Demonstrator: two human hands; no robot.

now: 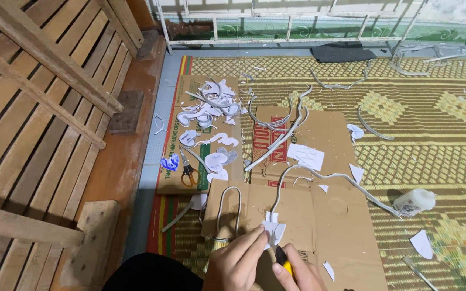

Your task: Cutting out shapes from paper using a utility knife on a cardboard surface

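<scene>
My left hand (237,263) pinches a small white cut-out piece (273,231) at the bottom centre, over flattened brown cardboard (330,226). My right hand (297,269) grips a yellow-and-black utility knife (282,258), its tip just below the white piece. A long grey-white strip (319,177) curves from the white piece up and off to the right. A bent U-shaped strip (228,210) lies just left of my hands.
Scissors with orange handles (189,171) lie on cardboard at left among many white scraps (211,113). A white plastic bottle (415,201) lies at right on the woven mat (422,124). Wooden slats (39,108) fill the left. A metal railing (287,32) runs along the back.
</scene>
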